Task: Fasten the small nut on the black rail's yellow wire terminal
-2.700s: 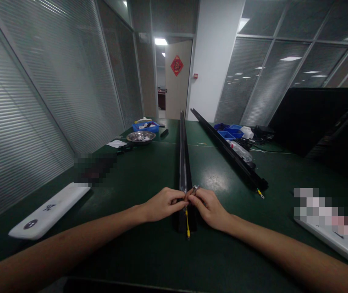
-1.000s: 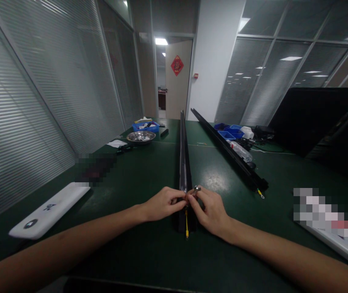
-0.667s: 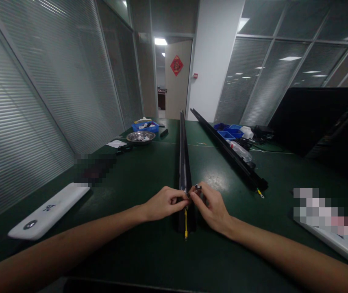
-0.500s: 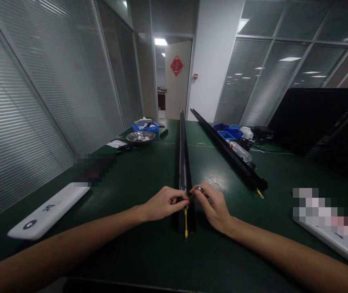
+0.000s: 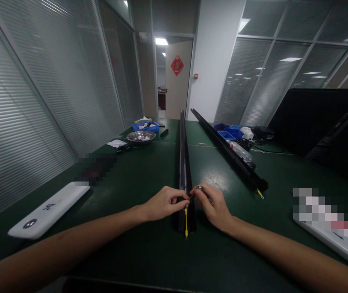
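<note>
A long black rail runs away from me down the middle of the green table. Over its near end, my left hand pinches finger and thumb together just above a short yellow wire with a ring terminal. Close beside it, on the right edge of the rail, my right hand is closed in a pinch. A small shiny metal piece shows at its index finger, perhaps a ring. What either set of fingertips grips is too small to make out.
A second black rail lies slanted to the right, with a yellow wire end. Blue bins and a clear plastic bottle are behind it. At the back left are a metal bowl and a blue basket. A white case lies left.
Both hands stay at the rail's near end. My right fingers have shifted very slightly; otherwise the scene looks the same.
</note>
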Tool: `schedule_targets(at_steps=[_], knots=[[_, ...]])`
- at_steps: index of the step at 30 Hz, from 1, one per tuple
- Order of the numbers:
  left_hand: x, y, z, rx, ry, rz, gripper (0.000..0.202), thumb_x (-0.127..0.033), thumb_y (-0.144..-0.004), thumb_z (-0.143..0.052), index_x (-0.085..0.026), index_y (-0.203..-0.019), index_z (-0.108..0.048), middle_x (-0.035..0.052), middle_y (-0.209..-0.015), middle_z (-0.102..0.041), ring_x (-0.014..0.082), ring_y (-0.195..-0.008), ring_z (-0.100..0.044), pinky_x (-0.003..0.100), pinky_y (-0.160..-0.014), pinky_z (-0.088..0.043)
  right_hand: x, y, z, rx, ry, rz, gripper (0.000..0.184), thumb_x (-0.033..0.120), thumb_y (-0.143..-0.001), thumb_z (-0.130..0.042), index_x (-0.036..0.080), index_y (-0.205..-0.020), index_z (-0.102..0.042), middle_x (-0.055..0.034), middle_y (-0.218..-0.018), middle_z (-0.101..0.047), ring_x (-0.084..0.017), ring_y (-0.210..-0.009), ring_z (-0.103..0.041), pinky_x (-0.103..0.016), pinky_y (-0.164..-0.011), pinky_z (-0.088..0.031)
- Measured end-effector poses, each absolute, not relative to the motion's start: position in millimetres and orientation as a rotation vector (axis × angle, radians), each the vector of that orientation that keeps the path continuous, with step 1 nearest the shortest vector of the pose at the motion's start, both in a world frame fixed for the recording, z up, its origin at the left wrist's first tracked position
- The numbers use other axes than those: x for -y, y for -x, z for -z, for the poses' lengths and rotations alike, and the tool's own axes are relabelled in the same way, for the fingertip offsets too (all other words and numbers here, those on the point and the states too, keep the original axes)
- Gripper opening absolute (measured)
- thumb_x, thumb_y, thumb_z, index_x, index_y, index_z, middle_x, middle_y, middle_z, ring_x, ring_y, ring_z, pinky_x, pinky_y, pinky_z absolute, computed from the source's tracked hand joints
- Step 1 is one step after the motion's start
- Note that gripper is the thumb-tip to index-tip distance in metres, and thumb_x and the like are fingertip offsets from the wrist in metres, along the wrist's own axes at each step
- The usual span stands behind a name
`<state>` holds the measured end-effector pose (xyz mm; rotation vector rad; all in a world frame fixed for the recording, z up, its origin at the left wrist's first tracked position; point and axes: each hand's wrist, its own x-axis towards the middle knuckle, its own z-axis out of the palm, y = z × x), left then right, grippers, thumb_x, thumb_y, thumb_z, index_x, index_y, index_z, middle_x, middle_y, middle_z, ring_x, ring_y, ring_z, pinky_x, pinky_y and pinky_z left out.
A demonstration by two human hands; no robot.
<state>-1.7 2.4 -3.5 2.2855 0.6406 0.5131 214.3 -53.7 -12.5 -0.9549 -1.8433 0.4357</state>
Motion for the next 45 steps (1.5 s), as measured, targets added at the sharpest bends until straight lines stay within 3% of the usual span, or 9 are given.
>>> schedule_targets(at_steps=[8,13,24,31,39,45], knots=[[-2,1,4,-0.615,-2.29,-0.541,0.026,-0.033,-0.101,-0.055,-0.013,-0.101,-0.072,-0.0016,-0.072,-0.057,0.0087,-0.059,-0.046,0.019,-0.055,-0.033,54,-216,14,1.814,0.932,-0.466,0.023,0.031,-0.106,-0.05,0.02,-0.1,-0.069,-0.0022,-0.081,-0.062,-0.017,-0.07,-0.06,-0.028,-0.066,-0.047],[-2,1,3,-0.609,-2.288,-0.545,0.024,-0.031,-0.101,-0.057,-0.013,-0.099,-0.072,-0.0023,-0.07,-0.056,0.0083,-0.057,-0.045,0.018,-0.054,-0.031,53,-217,21,1.704,0.904,-0.509,0.022,0.033,-0.106,-0.05,0.022,-0.113,-0.067,-0.0008,-0.08,-0.06,-0.014,-0.06,-0.056,-0.026,-0.057,-0.046],[-1,1,0,-0.629,-2.263,-0.528,0.024,-0.032,-0.099,-0.06,-0.014,-0.099,-0.074,-0.0026,-0.068,-0.055,0.008,-0.056,-0.045,0.018,-0.052,-0.031,53,-217,17,1.69,0.816,-0.478,0.02,0.028,-0.106,-0.05,0.021,-0.107,-0.069,-0.0017,-0.084,-0.06,-0.011,-0.057,-0.054,-0.026,-0.054,-0.047],[-2,2,1,-0.591,-2.289,-0.545,0.024,-0.032,-0.101,-0.057,-0.014,-0.102,-0.073,0.0004,-0.076,-0.062,0.0091,-0.06,-0.049,0.018,-0.055,-0.034,52,-217,21,1.665,0.844,-0.525,0.02,0.032,-0.105,-0.051,0.021,-0.11,-0.068,-0.0013,-0.085,-0.059,-0.01,-0.054,-0.053,-0.025,-0.05,-0.045],[-2,1,1,-0.628,-2.275,-0.54,0.023,-0.032,-0.099,-0.059,-0.014,-0.1,-0.073,-0.0033,-0.066,-0.054,0.008,-0.055,-0.045,0.018,-0.052,-0.031,51,-217,19,1.688,0.86,-0.474,0.021,0.03,-0.106,-0.051,0.022,-0.108,-0.07,-0.002,-0.084,-0.06,-0.012,-0.057,-0.055,-0.027,-0.055,-0.046],[-4,2,2,-0.608,-2.269,-0.511,0.027,-0.035,-0.099,-0.06,-0.014,-0.109,-0.073,-0.0018,-0.069,-0.058,0.0089,-0.056,-0.048,0.018,-0.053,-0.034,51,-217,18,1.726,0.862,-0.382,0.021,0.029,-0.104,-0.052,0.022,-0.109,-0.071,-0.0038,-0.085,-0.063,-0.017,-0.069,-0.059,-0.03,-0.062,-0.05]])
